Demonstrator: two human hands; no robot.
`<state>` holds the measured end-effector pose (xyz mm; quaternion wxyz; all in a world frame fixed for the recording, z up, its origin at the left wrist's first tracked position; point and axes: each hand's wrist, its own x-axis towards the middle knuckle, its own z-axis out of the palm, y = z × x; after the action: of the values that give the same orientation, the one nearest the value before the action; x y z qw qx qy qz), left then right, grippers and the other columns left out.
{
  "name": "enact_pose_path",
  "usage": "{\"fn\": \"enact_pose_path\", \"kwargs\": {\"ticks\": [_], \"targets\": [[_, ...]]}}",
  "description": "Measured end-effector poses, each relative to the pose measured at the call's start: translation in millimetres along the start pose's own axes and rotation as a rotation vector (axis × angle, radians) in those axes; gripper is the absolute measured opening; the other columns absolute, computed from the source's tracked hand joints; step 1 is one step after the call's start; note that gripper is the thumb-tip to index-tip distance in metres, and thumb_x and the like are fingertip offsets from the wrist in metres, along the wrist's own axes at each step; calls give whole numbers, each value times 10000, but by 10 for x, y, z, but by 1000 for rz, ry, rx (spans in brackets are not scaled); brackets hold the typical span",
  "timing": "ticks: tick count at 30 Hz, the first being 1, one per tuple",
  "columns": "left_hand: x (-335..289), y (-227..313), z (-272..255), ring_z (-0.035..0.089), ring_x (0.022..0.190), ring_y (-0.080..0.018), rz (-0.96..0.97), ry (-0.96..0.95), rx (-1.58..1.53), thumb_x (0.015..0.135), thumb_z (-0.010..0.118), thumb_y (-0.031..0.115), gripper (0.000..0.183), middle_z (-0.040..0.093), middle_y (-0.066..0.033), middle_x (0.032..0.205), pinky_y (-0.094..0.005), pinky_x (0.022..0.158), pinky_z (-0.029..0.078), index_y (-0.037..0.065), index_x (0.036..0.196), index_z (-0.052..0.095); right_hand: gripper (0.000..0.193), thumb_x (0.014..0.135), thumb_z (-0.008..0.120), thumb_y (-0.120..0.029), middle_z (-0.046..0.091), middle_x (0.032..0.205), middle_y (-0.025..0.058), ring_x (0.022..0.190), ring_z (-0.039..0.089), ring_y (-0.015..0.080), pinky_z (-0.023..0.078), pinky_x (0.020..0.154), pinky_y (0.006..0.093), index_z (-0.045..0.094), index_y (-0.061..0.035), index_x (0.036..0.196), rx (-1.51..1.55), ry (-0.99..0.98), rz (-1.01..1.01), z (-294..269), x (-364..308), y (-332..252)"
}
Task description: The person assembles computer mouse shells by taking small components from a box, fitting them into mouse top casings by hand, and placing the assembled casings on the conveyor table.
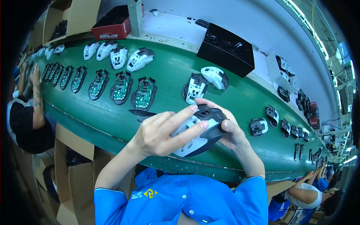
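Note:
Close in front of me, both hands hold a black and white computer mouse [200, 144], tilted above the green belt's near edge. My left hand [157, 133] presses its fingers onto the top from the left. My right hand [230, 129] grips the far and right side, thumb on the black part. By my left fingers lies a thin dark plastic part [141, 114]. Just beyond my hands, a white mouse shell [195, 87] on a dark base and another white mouse shell [215, 77] rest on the belt. The underside of the held mouse is hidden.
On the green belt [168, 69], mouse bases with green circuit boards [144, 94] line the left, white shells [140, 59] behind them. A black box [227, 48] and red box [111, 24] stand at the back. Mice [258, 126] sit rightward; people work at both sides.

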<state>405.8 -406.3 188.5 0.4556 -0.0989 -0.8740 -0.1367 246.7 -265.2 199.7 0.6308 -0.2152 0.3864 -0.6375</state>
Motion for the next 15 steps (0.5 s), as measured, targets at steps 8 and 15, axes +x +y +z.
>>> {"fn": "enact_pose_path", "kwargs": {"ticks": [8, 15], "targets": [[78, 155, -194, 432, 1209, -384, -452, -212, -483, 543, 858, 307, 1073, 379, -238, 1367, -428, 976, 401, -31, 1382, 280, 931, 516, 911, -169, 530, 1251, 192, 1160, 529, 252, 491, 911, 376, 418, 8, 1287, -711, -160, -542, -219, -24, -48], [101, -19, -40, 567, 1040, -319, -553, -314, -520, 568, 840, 247, 938, 499, -180, 1196, -371, 805, 516, 32, 1355, 378, 856, 531, 901, -121, 528, 1253, 209, 1164, 531, 270, 447, 977, 386, 447, 26, 1242, -741, -209, -640, -222, 79, 17]]}}
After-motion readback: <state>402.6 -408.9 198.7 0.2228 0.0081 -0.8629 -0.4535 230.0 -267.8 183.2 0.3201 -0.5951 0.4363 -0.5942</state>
